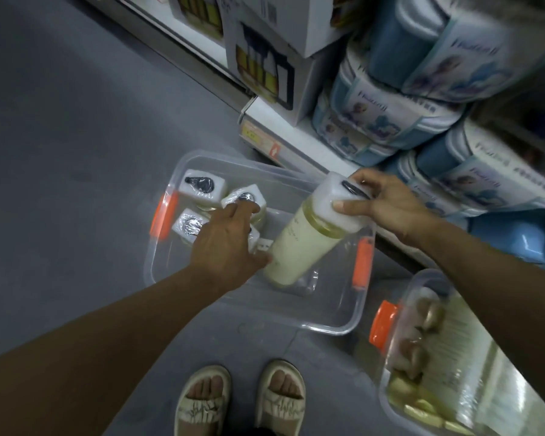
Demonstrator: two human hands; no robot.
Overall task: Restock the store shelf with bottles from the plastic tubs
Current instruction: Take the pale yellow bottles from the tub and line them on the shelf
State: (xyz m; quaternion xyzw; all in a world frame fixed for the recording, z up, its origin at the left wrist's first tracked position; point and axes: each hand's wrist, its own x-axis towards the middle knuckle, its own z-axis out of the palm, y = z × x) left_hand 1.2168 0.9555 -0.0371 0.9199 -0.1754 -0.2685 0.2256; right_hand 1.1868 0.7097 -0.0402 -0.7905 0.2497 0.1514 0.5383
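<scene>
- The clear plastic tub [328, 322] sits on the grey floor [60, 152], its far end close under the edge of the bottom shelf [265, 121]; the near half of the tub is bare, with room to lift straight up.
- A second tub [390, 366] lies to the right, just beside the first, holding more pale goods (too blurred to name). Both have orange clips on their rims.
- Open floor spreads wide to the left; sandalled feet [239, 401] stand just short of the first tub.
- On the shelf are white cartons [265, 67] printed with bottles, and to their right stacked blue wrapped packs [422, 89]; the lettering on the packs is smeared and I cannot read it. An orange-and-white price tag [258, 140] hangs on the shelf edge, also illegible.
- The right hand [381, 202] grips the white cap end of a tilted bottle [302, 243] of pale yellow liquid, thumb and fingers curled round it, the base down inside the tub.
- The left hand [227, 243] reaches palm-down over the standing bottles [202, 187] at the tub's far left; it seems to rest on one cap, fingers fairly straight, though whether they have closed on it I cannot tell.
</scene>
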